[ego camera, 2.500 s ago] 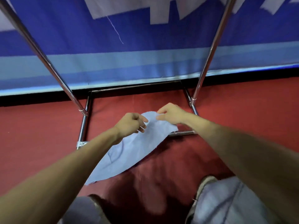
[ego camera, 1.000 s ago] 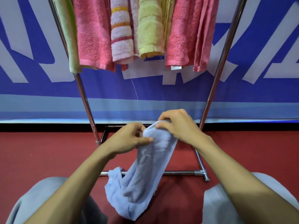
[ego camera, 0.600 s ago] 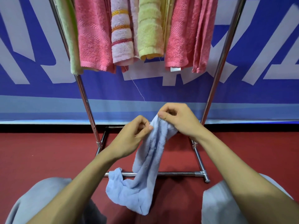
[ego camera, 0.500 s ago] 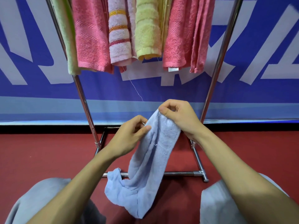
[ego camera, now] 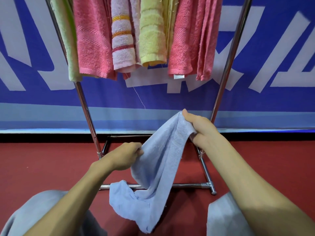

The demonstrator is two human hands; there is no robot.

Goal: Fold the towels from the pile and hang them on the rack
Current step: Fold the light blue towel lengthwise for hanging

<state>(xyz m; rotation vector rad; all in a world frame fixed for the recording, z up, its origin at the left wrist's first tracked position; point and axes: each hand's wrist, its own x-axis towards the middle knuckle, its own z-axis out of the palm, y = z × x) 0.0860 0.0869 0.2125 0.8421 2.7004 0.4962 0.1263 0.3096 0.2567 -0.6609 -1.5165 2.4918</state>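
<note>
Both forearms reach forward from the lower corners of the view and meet in front of a chrome rack (ego camera: 85, 109). The right hand (ego camera: 202, 132) is raised higher, near the rack's right upright, and pinches the top edge of a light blue towel (ego camera: 162, 167) between thumb and curled fingers. The left hand (ego camera: 125, 158) sits lower and to the left, knuckles toward the camera, with its fingers closed on the towel's side edge. The cloth slants between the two grips. Its loose end hangs in folds across the rack's bottom bar, between grey-trousered knees (ego camera: 223, 217) and over the red floor (ego camera: 42, 164). On the rack above, a green towel (ego camera: 68, 40), a pink towel (ego camera: 92, 40), a striped towel (ego camera: 121, 36), a yellow towel (ego camera: 151, 31) and another pink one hang side by side before a blue banner (ego camera: 170, 99).
</note>
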